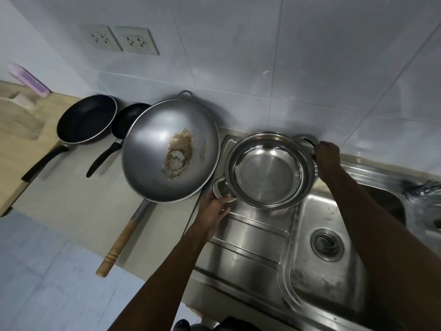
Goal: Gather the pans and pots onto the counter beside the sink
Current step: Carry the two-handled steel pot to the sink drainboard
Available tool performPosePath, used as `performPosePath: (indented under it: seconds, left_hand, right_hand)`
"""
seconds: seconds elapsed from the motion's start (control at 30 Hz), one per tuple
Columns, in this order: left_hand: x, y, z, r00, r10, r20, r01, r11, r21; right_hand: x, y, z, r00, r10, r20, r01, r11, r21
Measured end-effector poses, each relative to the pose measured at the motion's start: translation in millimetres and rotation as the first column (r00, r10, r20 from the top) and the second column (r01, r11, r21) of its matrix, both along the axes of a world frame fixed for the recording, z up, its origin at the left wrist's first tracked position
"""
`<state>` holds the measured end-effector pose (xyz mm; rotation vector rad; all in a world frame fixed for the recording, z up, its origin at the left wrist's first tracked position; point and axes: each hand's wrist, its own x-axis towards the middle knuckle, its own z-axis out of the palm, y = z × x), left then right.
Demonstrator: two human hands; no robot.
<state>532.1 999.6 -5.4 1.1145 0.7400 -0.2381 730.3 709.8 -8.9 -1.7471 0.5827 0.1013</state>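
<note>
A shiny steel pot (269, 170) with two loop handles is over the sink's drainboard (253, 232). My right hand (328, 158) grips its far handle, and my left hand (212, 209) holds the near handle at its lower left. On the counter (71, 201) to the left lie a large grey wok (170, 151) with a wooden handle and a brown stain, a small black pan (126, 120) and a bigger black frying pan (87, 119).
The sink basin (327, 244) with its drain is at lower right, a tap (422, 189) at the far right edge. Two wall sockets (119, 40) are on the tiled wall. A pink object (28, 78) and a cutting board (16, 118) stand at far left.
</note>
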Motion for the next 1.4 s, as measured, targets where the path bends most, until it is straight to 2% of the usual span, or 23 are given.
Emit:
performPosePath:
  seconds: [0.13, 0.5, 0.6, 0.73, 0.8, 0.87, 0.93, 0.97, 1.07, 1.13, 1.17, 1.27, 1.4]
  left_hand:
    - [0.1, -0.2, 1.5, 1.000, -0.002, -0.004, 0.002, 1.000, 0.001]
    - [-3.5, 3.8, 5.4, 0.997, -0.069, -0.028, 0.070, 0.997, 0.033]
    - [-12.1, 1.7, 13.9, 0.994, -0.093, -0.055, 0.097, 0.993, 0.071]
    - [-35.4, -4.0, 22.7, 0.988, -0.143, -0.050, 0.148, 0.984, 0.102]
    - [-46.4, -9.8, 26.0, 0.986, -0.162, -0.029, 0.165, 0.970, 0.180]
    - [-57.5, -17.3, 28.4, 0.978, -0.209, 0.010, 0.195, 0.925, 0.326]
    - [-67.0, -24.5, 29.9, 0.951, -0.306, 0.035, 0.246, 0.822, 0.514]
    - [-73.2, -27.6, 32.3, 0.927, -0.374, 0.021, 0.284, 0.737, 0.613]
    - [-91.3, -36.4, 36.6, 0.833, -0.549, -0.060, 0.296, 0.352, 0.888]
    - [-104.0, -42.6, 39.4, 0.777, -0.617, -0.123, 0.242, 0.113, 0.964]
    - [-111.5, -46.1, 41.8, 0.753, -0.640, -0.153, 0.221, 0.026, 0.975]
    - [-130.6, -60.9, 49.8, 0.683, -0.693, -0.232, 0.183, -0.145, 0.972]
    - [-162.3, -101.8, 59.5, 0.540, -0.809, -0.230, 0.063, -0.234, 0.970]
  right_hand:
    - [-3.3, 4.2, 0.8, 1.000, -0.025, 0.018, 0.025, 0.999, 0.020]
    - [-19.8, 3.3, 6.5, 0.999, 0.052, 0.000, -0.052, 0.994, -0.097]
    - [-40.1, 2.7, 13.3, 0.992, 0.128, 0.010, -0.125, 0.979, -0.162]
    - [-84.3, 6.6, 30.3, 0.972, 0.224, 0.070, -0.191, 0.927, -0.323]
    - [-106.7, 11.5, 36.2, 0.946, 0.293, 0.135, -0.218, 0.889, -0.402]
    - [-131.8, 16.1, 39.7, 0.897, 0.399, 0.192, -0.260, 0.825, -0.502]
    - [-158.4, 18.7, 43.7, 0.843, 0.500, 0.198, -0.312, 0.754, -0.578]
    - [-173.2, 18.8, 44.5, 0.823, 0.534, 0.194, -0.329, 0.726, -0.603]
    - [-218.7, 17.0, 46.5, 0.797, 0.586, 0.147, -0.355, 0.651, -0.671]
    - [-248.8, 13.9, 48.7, 0.769, 0.627, 0.121, -0.355, 0.577, -0.735]
    - [-264.9, 11.3, 49.8, 0.750, 0.651, 0.118, -0.340, 0.533, -0.775]
    - [-309.5, -4.2, 58.5, 0.720, 0.691, 0.072, -0.315, 0.418, -0.852]
    - [-384.3, -37.8, 67.6, 0.795, 0.607, 0.006, -0.277, 0.371, -0.886]
